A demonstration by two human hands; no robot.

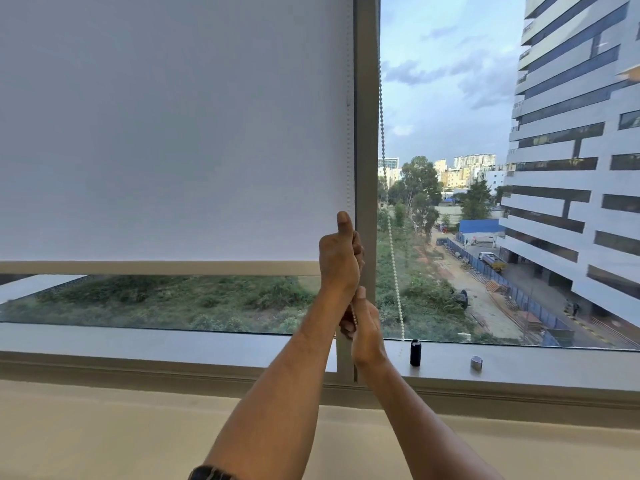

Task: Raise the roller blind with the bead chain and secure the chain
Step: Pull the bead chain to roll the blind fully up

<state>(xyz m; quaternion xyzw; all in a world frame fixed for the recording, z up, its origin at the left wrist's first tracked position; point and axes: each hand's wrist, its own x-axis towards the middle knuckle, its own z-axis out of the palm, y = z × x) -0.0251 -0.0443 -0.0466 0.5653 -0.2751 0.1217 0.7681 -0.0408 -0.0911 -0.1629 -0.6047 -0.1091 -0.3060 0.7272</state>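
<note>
both fists closed on the thin, slippery bead chain [347, 168]; left hand [337, 256] at twelve o'clock above right hand [363, 327]; roller blind [173, 133] looks light; grip between beads.

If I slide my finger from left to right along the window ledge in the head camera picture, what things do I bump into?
Left hand and right hand, stacked on the white bead chain at the window post → hanging bead chain of the next window → black cylinder → small grey roll.
</note>
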